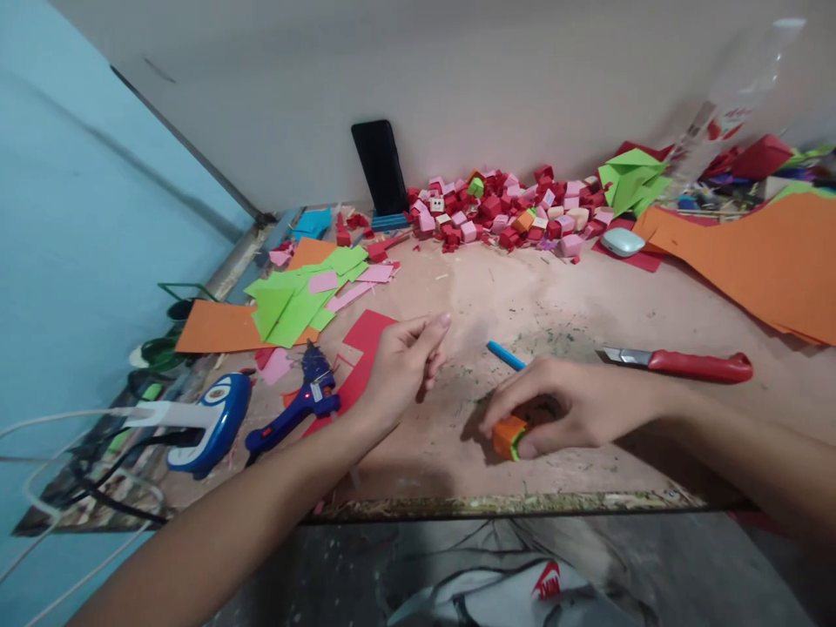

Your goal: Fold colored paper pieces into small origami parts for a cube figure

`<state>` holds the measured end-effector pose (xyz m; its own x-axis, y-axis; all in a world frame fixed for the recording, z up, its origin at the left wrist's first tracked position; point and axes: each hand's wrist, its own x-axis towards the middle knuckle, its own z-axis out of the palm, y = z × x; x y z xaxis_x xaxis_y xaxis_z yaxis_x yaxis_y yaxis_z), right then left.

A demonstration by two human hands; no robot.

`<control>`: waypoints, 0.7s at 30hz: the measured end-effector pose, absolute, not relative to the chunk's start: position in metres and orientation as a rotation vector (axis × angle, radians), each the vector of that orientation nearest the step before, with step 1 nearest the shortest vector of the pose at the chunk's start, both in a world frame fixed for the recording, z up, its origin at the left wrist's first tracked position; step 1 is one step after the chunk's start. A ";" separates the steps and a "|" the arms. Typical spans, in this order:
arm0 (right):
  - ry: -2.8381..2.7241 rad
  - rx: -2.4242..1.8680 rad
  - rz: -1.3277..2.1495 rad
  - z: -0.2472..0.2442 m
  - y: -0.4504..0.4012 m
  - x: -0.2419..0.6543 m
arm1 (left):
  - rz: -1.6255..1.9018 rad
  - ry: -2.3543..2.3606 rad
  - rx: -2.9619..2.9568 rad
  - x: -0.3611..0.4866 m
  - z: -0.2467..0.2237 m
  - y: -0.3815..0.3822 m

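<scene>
My right hand [562,405] grips a small orange and green paper piece [506,437] between thumb and fingers, low over the table near its front edge. Just behind that hand lies a blue stick [505,355], partly covered by it. My left hand [411,357] is raised over the middle of the table with thumb and fingers pressed together; whether anything is between them is too small to tell. Beside my left forearm are a red paper strip [369,335] and a blue glue gun [304,396]. To the right lies a red-handled cutter [698,366] with its blade out.
A heap of small paper cubes [496,209] lines the wall beside an upright phone [380,165]. Green paper [293,300] lies left; orange sheets [751,261] and a bottle [724,113] stand right. A blue-white power strip [219,422] with cables sits front left.
</scene>
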<state>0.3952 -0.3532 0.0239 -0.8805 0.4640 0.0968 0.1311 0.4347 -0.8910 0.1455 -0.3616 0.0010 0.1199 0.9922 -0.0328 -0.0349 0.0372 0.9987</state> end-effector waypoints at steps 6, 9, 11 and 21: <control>-1.195 -0.805 0.942 0.017 -0.304 0.414 | 1.102 1.032 1.150 0.146 0.001 -0.362; -1.009 -1.021 0.959 0.009 -0.299 0.414 | 1.094 1.083 1.168 0.147 0.000 -0.362; -1.037 -1.135 1.105 0.006 -0.306 0.407 | 1.083 1.147 1.221 0.149 -0.002 -0.361; -1.677 -1.277 1.001 0.013 -0.332 0.390 | 1.018 1.189 1.239 0.151 -0.003 -0.360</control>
